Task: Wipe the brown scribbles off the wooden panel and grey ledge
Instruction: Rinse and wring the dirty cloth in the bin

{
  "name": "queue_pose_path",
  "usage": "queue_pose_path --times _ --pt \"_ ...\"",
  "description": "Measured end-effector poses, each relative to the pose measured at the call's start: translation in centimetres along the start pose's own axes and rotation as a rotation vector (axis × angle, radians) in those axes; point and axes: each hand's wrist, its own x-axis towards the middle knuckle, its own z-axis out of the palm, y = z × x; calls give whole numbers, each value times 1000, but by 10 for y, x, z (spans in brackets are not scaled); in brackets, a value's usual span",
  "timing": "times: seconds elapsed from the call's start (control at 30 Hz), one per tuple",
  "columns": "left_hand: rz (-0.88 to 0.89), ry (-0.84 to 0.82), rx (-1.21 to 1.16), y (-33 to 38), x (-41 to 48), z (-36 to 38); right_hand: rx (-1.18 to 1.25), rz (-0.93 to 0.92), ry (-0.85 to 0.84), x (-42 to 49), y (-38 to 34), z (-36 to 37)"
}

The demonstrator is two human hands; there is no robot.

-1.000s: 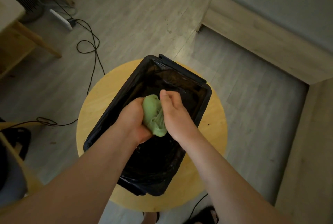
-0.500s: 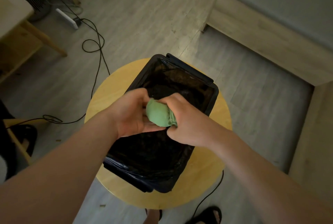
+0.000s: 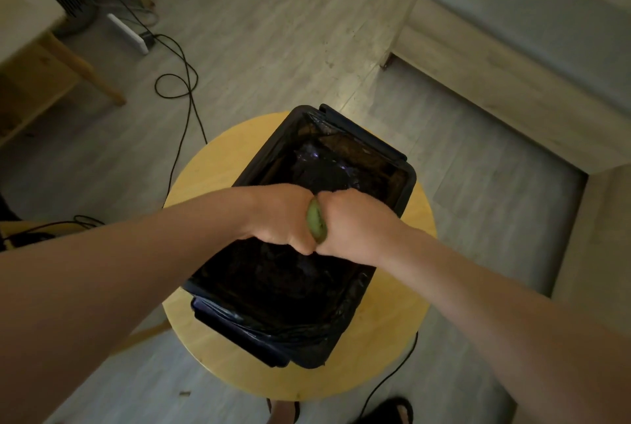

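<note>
Sandalled foot [image 3: 392, 411] down at the bottom. Both fists are clamped tight around a green cloth [image 3: 316, 224], left hand [image 3: 283, 215] and right hand [image 3: 355, 222] knuckle to knuckle, right over a black lined bin [image 3: 368, 137] on a round yellow stool [image 3: 386, 355]. Further off there's a cable [image 3: 184, 82] on the floor, then the wooden panel [image 3: 495, 82] and grey ledge [image 3: 546, 14] top right, well apart from the cloth.

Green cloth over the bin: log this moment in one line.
left hand: grips cloth | right hand: grips cloth | place: above bin on stool
</note>
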Motion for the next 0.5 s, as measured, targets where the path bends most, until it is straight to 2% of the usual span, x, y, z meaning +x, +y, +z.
queue_pose_path --times 0.07,0.17,0.23,0.3,0.4,0.47,0.5 --pt "11 112 294 0 1 6 21 24 -32 7 3 -1" --pt "75 236 674 -5 4 14 -4 55 -198 17 6 -3" --pt "119 322 750 -8 6 15 82 61 -282 20 6 -8" --pt "150 431 769 -11 2 17 238 141 -335 19 5 -17" --pt "358 669 910 -23 0 20 607 278 -456 18 7 -20" --pt "374 751 903 -27 2 18 743 282 -422 19 9 -15" --pt "338 733 858 -27 5 16 750 276 -353 19 10 -13"
